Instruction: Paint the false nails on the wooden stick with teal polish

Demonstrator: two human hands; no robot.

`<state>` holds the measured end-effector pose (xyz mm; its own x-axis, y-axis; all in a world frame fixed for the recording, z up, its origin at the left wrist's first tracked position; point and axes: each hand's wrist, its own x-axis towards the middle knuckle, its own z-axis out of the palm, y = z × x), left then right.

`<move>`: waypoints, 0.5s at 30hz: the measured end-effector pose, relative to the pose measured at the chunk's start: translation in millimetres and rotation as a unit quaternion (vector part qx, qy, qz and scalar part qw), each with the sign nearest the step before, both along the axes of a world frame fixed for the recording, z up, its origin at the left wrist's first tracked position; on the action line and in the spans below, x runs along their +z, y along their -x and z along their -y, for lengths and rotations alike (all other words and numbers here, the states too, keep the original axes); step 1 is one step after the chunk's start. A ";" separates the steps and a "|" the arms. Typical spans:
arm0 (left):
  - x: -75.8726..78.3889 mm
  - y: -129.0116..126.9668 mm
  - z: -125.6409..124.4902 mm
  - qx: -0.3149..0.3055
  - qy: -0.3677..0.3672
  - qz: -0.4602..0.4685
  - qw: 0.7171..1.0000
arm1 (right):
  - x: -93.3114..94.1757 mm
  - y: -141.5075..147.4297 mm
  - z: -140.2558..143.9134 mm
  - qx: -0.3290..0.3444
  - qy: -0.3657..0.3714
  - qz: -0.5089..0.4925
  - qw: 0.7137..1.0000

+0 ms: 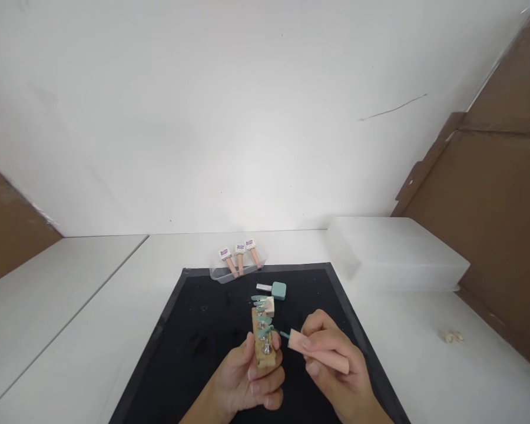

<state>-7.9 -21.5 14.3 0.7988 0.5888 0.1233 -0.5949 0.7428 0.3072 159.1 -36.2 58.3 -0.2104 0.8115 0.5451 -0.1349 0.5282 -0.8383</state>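
1. the wooden nail stand (264, 357) is raised over the black mat (194, 341), right of that mat's middle, its long side pointing toward the far edge.
2. teal false nail tips (261, 320) sit crosswise along it on silver metal mounts (267, 348).
3. the left hand (241, 377) has the stand's near part closed in its grip, thumb on the left side, fingers wrapped round beneath and to the right.
4. the right hand (340, 359) pinches the pink handle of a polish brush (321, 352) between thumb and fingers; the teal-coated brush end points left at a near nail tip, though whether it touches i cannot tell.
5. just beyond the stand, partly hidden by it, is a white polish bottle (270, 305).
6. farther off, a teal bottle with a silver cap (278, 291) lies on its side, near the mat's far edge.
7. a clear plastic tray (221, 279) overlaps that far edge, holding three pink-capped polish bottles (240, 249).
8. on the white bench (92, 330), a white block (401, 259) sits beyond the mat's far right corner.
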 end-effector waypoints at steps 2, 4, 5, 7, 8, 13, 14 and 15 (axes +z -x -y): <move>-1.2 -2.3 1.5 -0.011 -0.001 0.000 1.000 | 2.4 0.3 1.1 -0.007 -0.038 0.002 0.999; -2.6 -4.1 2.4 -0.015 0.000 -0.006 1.000 | 5.7 0.0 1.8 -0.019 -0.088 0.011 0.996; -3.2 -4.7 2.5 -0.016 0.001 -0.009 1.000 | 7.2 -0.5 2.3 -0.032 -0.120 0.027 0.992; -3.9 -5.6 2.4 -0.015 0.001 -0.013 1.000 | 9.2 -2.3 4.2 -0.071 -0.179 0.073 0.979; -3.9 -5.9 2.2 -0.014 0.002 -0.016 1.000 | 9.2 -3.4 5.8 -0.094 -0.202 0.097 0.970; -3.5 -7.2 0.6 -0.009 0.006 -0.029 1.000 | 4.0 -6.6 15.6 -0.153 -0.226 0.133 0.953; -4.0 -7.8 0.2 -0.009 0.003 -0.024 1.000 | 3.8 -6.5 16.2 -0.161 -0.230 0.132 0.951; -4.8 -8.5 -0.1 -0.012 -0.003 -0.015 1.000 | 4.4 -6.2 16.1 -0.168 -0.238 0.132 0.947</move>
<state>0.6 -21.4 9.5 0.8162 0.5686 0.1023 -0.5672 0.7550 0.3291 165.4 -52.3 62.7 -0.1627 0.5314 0.8314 0.2893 0.8313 -0.4747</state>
